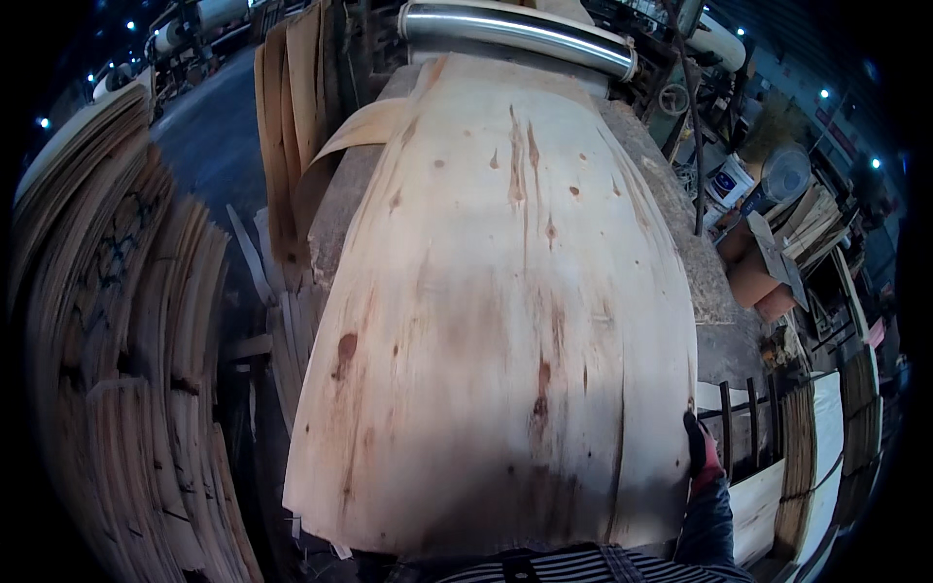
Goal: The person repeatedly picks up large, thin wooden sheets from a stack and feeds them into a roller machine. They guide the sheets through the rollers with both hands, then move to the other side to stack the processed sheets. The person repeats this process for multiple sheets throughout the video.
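A large pale wood veneer sheet with brown knots and streaks lies in front of me, its far end near a shiny metal roller. My right hand, in a red and black glove, is closed on the sheet's right edge close to my body. Some of its fingers are hidden at that edge. My left hand does not show. Under the sheet is a worn table, seen along both sides.
Tall stacks of veneer stand on the left. Curved veneer pieces hang beside the table's far left. At right are a cardboard box, a white bucket, dark metal bars and bundled sheets.
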Demonstrator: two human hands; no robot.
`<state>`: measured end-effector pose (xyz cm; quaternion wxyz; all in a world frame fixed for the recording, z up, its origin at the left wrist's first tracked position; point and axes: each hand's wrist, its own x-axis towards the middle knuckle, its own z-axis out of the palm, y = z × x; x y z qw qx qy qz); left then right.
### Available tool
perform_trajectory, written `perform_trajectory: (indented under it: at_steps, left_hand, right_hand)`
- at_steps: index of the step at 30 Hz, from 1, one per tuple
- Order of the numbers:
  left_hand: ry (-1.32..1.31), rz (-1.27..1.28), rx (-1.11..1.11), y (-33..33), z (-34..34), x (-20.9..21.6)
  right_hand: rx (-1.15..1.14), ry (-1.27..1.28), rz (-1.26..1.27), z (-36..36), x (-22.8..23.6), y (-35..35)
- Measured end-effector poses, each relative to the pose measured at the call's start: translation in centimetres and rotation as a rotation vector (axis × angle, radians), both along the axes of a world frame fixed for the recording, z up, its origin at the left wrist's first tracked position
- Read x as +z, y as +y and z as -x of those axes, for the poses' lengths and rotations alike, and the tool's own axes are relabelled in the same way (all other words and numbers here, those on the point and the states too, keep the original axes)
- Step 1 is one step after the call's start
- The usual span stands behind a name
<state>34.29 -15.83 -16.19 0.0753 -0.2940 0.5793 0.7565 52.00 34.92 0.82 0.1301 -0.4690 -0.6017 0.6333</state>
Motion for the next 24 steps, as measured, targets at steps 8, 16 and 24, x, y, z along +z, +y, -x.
perform_trajectory:
  at_steps: [8,16,24]
  left_hand:
    - [0.08,0.095,-0.15,8.0,9.9,0.5]
    - [0.066,0.453,-0.189,15.1,22.1,-2.2]
    - [0.383,0.78,0.348,12.3,22.0,5.8]
  right_hand:
    - [0.054,0.128,-0.006,12.5,-2.5,10.8]
    - [0.114,-0.189,-0.572,28.9,5.9,19.0]
    - [0.707,-0.166,-1.525,34.3,4.9,9.1]
